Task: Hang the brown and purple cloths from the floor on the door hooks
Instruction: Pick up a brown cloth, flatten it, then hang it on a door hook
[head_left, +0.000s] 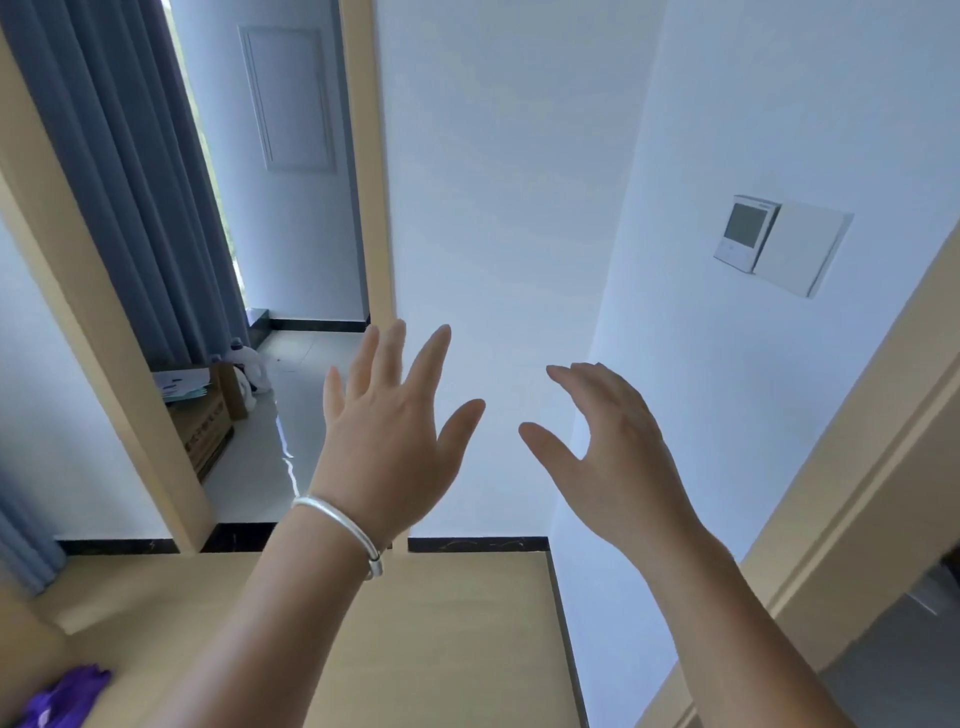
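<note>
both my hands are raised in front of the white wall (498, 208), empty; my left hand (387, 431) is spread flat with fingers splayed, a silver bangle (337, 525) on its wrist; my right hand (613, 447) is loosely curved, fingers apart, grasping nothing; the purple cloth (62, 699) lies crumpled on the tan floor (441, 623), well below and left of that wall; i see no brown cloth here.

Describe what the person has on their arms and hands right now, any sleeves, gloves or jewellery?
Both forearms are bare as far as the frame shows: no sleeves and no gloves. The left hand has a plain silver bangle around its wrist, smooth and rounded, with a small clasp or join on the underside. The right hand and its wrist carry nothing visible, no ring or watch.
</note>
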